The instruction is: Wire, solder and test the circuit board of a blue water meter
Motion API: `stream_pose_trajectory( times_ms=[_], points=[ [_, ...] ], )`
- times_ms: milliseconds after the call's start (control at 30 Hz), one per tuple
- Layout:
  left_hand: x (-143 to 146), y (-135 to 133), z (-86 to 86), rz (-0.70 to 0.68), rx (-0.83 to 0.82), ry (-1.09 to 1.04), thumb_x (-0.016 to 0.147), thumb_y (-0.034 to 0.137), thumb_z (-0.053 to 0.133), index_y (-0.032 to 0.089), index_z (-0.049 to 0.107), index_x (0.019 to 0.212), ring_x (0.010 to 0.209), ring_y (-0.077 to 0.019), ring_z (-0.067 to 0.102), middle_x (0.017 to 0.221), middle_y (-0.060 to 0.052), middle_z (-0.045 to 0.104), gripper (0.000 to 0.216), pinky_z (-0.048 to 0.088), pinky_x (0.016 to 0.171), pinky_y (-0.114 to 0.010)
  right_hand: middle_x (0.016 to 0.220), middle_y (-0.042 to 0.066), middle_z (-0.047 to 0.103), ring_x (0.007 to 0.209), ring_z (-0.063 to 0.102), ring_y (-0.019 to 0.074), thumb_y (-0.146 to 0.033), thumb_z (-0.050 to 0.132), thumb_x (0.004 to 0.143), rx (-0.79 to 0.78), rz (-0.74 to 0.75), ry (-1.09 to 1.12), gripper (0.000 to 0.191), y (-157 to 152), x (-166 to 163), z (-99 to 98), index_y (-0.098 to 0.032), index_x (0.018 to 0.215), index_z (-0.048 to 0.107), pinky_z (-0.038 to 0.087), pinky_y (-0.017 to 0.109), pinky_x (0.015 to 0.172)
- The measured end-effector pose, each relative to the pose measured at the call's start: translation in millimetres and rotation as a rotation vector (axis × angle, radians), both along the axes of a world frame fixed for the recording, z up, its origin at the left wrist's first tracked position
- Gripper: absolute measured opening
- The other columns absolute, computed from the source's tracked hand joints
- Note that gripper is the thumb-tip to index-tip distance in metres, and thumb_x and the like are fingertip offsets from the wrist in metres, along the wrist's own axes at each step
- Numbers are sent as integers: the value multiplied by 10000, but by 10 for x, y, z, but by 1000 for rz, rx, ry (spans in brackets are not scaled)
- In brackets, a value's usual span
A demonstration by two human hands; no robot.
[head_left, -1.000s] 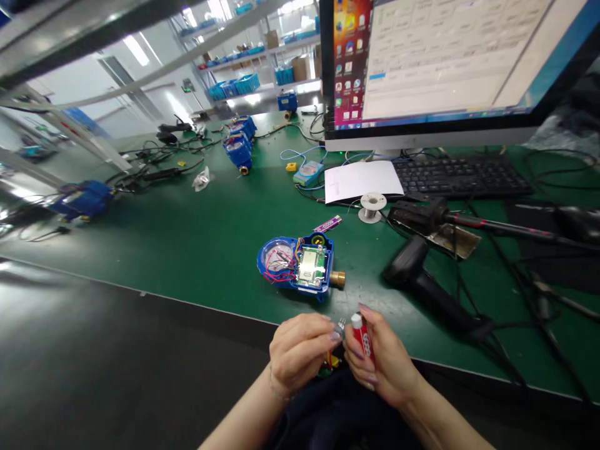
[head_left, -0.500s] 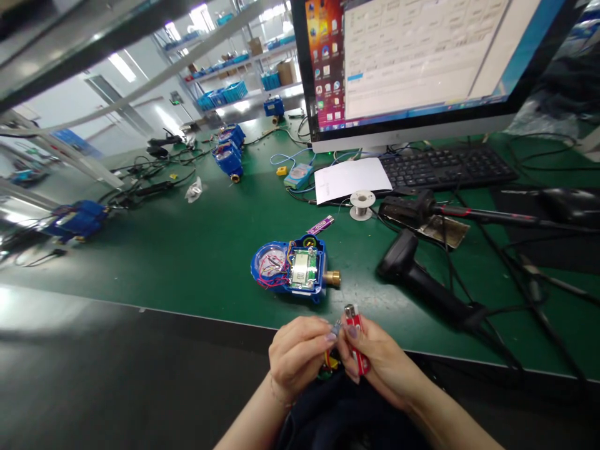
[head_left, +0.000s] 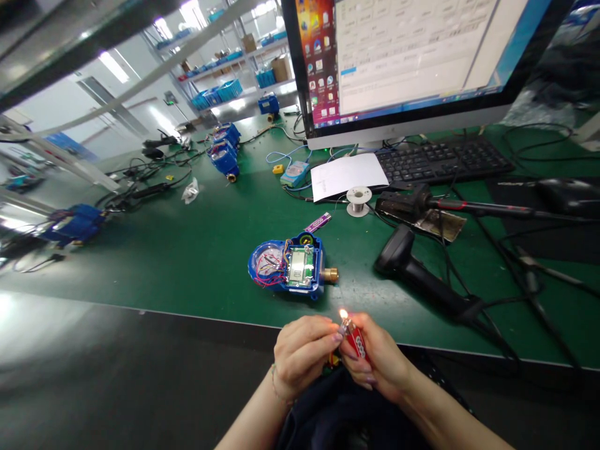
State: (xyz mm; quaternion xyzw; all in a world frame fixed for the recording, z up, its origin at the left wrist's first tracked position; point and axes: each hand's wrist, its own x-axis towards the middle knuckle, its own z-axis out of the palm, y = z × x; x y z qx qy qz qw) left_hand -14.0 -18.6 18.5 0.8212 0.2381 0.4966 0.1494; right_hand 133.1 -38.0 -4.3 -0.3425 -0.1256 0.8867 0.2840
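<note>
**Inspector:** Surface and surroundings?

**Recorder:** Green bench mat under a metal shelving frame. Racks with blue bins stand at the back of the room. A monitor is lit at the far right, with a keyboard and a white sheet in front of it.

**Inspector:** The hands?

**Recorder:** Both are at the near edge of the mat, over the person's lap. The right hand is wrapped around a red lighter, with a small flame burning at its head. The left hand has its fingers closed in a pinch on a small part, held right at the flame. The part is too small to identify. Yellow and red wires show just below it.

**Inspector:** Nearest item on the bench?

**Recorder:** An opened blue meter, circuit board up and brass fitting pointing right, lies just beyond the hands. A purple strip lies behind it.

**Inspector:** Obstructions?

**Recorder:** To the right, near the right hand, a black handheld scanner lies on its side, its cable trailing across the mat. Behind it are a solder spool and a soldering tool, with more cables crossing. Other blue meters stand well apart at the far left.
</note>
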Motion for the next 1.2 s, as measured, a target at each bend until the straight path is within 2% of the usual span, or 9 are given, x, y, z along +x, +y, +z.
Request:
stream_pose_trajectory(
  times_ms=[167,600,733,800,833,900,1000,1100,1200],
  points=[
    [2,3,9,3,-26,5,842,82,547,89,634,912,795,-158,654,848,-104,688,112,573,663,-279,304,-60,264,238,178,48,-460,162,876,-14,11,0,562,-9,-13,-19,-190,443,399,158,164,262],
    [-29,8,19,29,-26,0,795,17,564,91,636,938,786,-164,645,836,-104,681,176,567,637,-280,312,-62,257,249,169,50,-463,142,898,-11,24,-1,586,-3,-11,-5,-186,452,403,153,167,272],
    [-32,12,12,51,-28,-3,802,26,565,102,637,931,775,-155,643,834,-90,679,166,564,631,-275,329,-75,240,269,149,45,-566,140,905,-35,39,0,613,-7,-21,25,-188,487,384,117,169,294],
    [-33,18,19,78,-20,2,804,36,574,114,634,920,760,-146,636,829,-77,672,153,561,621,-272,364,-82,260,298,174,41,-644,165,882,-13,0,-40,621,13,2,35,-184,550,416,132,165,321],
    [-36,23,29,94,-15,0,800,35,580,120,632,915,753,-141,629,823,-67,666,152,560,616,-270,403,-78,303,324,219,43,-666,207,869,36,-51,-101,603,32,27,33,-180,610,454,162,164,340],
    [-51,38,63,142,0,-20,785,28,599,124,630,902,756,-137,614,820,-51,644,154,556,618,-271,523,-48,421,420,369,72,-649,339,845,234,-144,-343,512,94,102,5,-175,800,528,280,181,396],
    [-106,81,147,258,57,-73,775,42,623,124,629,874,800,-142,598,855,-42,603,129,542,643,-272,864,76,573,783,571,197,-498,435,834,660,-231,-900,457,237,228,-89,-162,1139,484,487,329,654],
    [-196,153,243,350,110,-104,778,59,630,130,625,851,815,-142,600,875,-37,600,102,527,664,-273,1194,190,486,1117,494,292,-370,388,856,1003,-319,-1346,531,377,286,-209,-106,1314,348,438,470,923],
    [-292,248,306,359,122,-85,768,48,642,133,626,858,793,-138,608,858,-27,621,125,520,666,-278,1252,204,438,1156,468,313,-306,391,873,1228,-326,-1586,507,441,275,-318,-89,1328,346,440,480,944]
  ],
)
